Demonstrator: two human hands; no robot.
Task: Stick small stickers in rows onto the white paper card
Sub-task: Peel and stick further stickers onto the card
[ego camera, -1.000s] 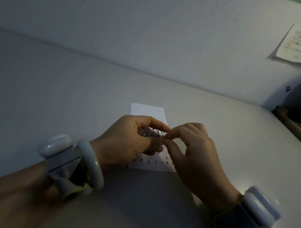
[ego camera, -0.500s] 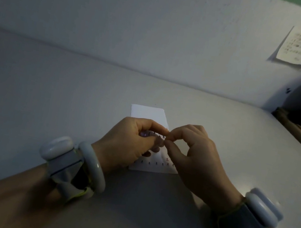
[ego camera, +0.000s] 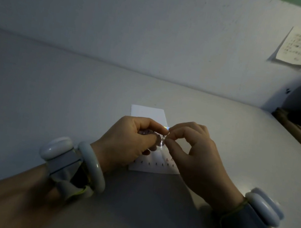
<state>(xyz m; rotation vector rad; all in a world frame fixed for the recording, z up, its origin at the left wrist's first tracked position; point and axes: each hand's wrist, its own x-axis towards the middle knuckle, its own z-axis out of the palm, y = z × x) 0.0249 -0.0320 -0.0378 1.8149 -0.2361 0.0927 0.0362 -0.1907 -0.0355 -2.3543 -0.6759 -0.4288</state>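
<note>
the left hand (ego camera: 127,139) grips a shiny sticker sheet (ego camera: 158,137) above the white paper card (ego camera: 148,113), which lies mid-table (ego camera: 51,88). the right hand (ego camera: 191,150) has its fingers (ego camera: 174,134) pinching at the sheet's edge. in this dimness the tiny sticker could tear, curl onto a finger, or land crooked. the wall note (ego camera: 298,46) is handwritten but unreadable.

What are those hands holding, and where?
The left hand grips a shiny sticker sheet near its end; the right hand pinches at its edge.

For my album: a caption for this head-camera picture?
Left hand grips a shiny sticker strip; right hand pinches at it, above the white paper card.
</note>
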